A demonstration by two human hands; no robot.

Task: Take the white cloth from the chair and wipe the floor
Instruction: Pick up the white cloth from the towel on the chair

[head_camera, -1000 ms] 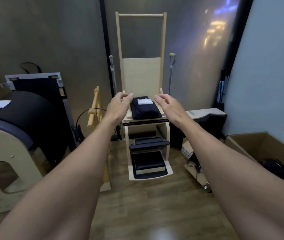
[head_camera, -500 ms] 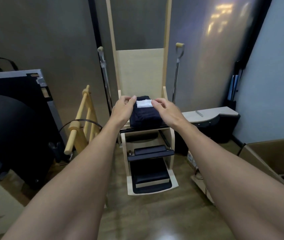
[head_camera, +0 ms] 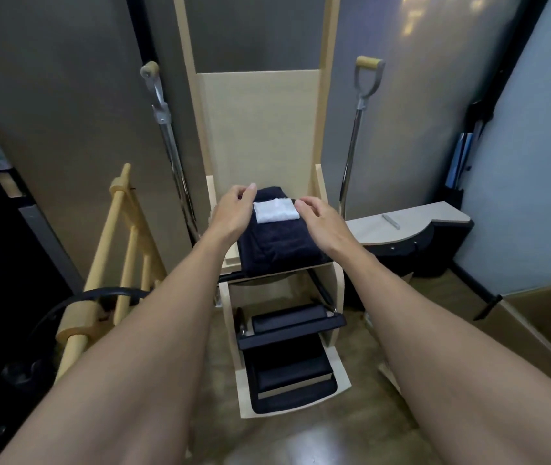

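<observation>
Head view showed left grip (head_camera: 232,213) and right grip (head_camera: 322,226) outstretched, released, fingers loosely curled; white cloth (head_camera: 276,212) lay between them, perhaps untouched, atop dark fabric (head_camera: 277,245).

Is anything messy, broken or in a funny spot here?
Nothing really stands out. The white cloth lies neatly folded on a dark folded cloth, which sits on the seat of the chair. The left hand and right hand are on either side of it. No spill or damage shows.
</observation>
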